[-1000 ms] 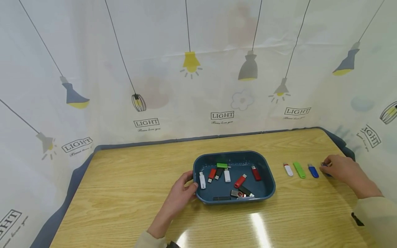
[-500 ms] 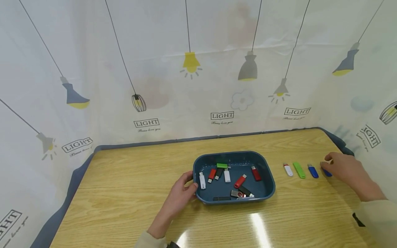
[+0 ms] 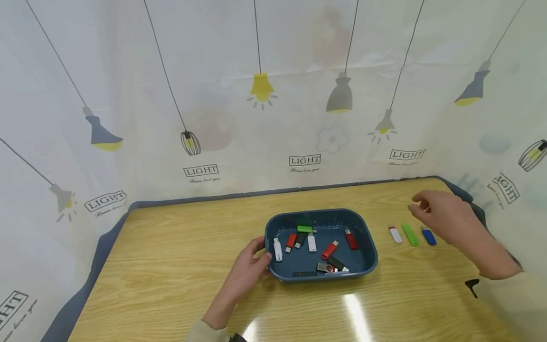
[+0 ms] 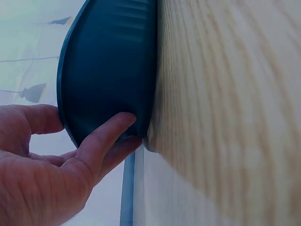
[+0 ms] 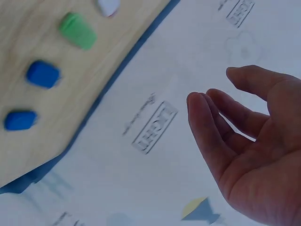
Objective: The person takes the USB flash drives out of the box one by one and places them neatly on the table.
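On table [image 3: 179, 247], tray [image 3: 331, 229] lengthwise left-to-right

Boxed "LIGHT" labels [image 3: 305, 160] repeat across the backdrop [image 3: 295, 111].

Free bench [image 3: 183, 247] left of the blue tray [image 3: 325, 219]; left hand [image 3: 248, 266] blocks its left end. Passage between tray and red-tipped white USB stick [image 3: 395, 235].

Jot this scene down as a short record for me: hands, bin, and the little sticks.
Left hand: grips the left end of the dark blue bin
Right hand: raised, holding nothing
Inside bin: scattered USB sticks, including red, white, black and green
Row on table: white stick, green stick, blue stick, another blue stick
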The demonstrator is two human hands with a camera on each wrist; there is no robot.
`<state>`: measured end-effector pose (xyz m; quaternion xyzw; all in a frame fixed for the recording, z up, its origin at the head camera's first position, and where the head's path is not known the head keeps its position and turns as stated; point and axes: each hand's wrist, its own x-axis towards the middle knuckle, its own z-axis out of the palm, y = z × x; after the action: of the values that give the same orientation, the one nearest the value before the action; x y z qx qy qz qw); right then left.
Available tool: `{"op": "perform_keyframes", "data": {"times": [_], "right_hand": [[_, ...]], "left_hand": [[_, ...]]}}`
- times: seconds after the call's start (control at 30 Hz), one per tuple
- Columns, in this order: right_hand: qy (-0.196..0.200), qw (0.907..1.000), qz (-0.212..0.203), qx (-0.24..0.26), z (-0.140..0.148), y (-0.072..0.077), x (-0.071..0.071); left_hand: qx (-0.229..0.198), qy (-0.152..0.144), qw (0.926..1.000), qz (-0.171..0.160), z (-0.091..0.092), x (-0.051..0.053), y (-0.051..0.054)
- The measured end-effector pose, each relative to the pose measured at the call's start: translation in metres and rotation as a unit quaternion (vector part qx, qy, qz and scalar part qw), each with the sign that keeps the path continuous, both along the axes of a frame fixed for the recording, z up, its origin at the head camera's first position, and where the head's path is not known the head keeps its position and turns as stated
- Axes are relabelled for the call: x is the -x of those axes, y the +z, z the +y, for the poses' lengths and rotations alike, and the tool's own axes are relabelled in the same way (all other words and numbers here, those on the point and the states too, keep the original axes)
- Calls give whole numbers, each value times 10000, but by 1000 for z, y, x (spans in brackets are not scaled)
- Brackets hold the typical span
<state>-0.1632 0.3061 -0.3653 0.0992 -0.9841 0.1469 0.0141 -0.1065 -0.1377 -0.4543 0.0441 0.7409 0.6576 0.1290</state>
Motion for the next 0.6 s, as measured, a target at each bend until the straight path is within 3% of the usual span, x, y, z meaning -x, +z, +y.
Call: {"op": "perform_keyframes", "data": {"times": [0.33,0.6], "right_hand": [[704,9969,330,-98,-66,16,-3],[1406,9888,492,65,-114,16,-2]], "left_hand": [[100,24,9999,-27,0,-1,1],[73,-6,10000,-11,0,0,1]]}}
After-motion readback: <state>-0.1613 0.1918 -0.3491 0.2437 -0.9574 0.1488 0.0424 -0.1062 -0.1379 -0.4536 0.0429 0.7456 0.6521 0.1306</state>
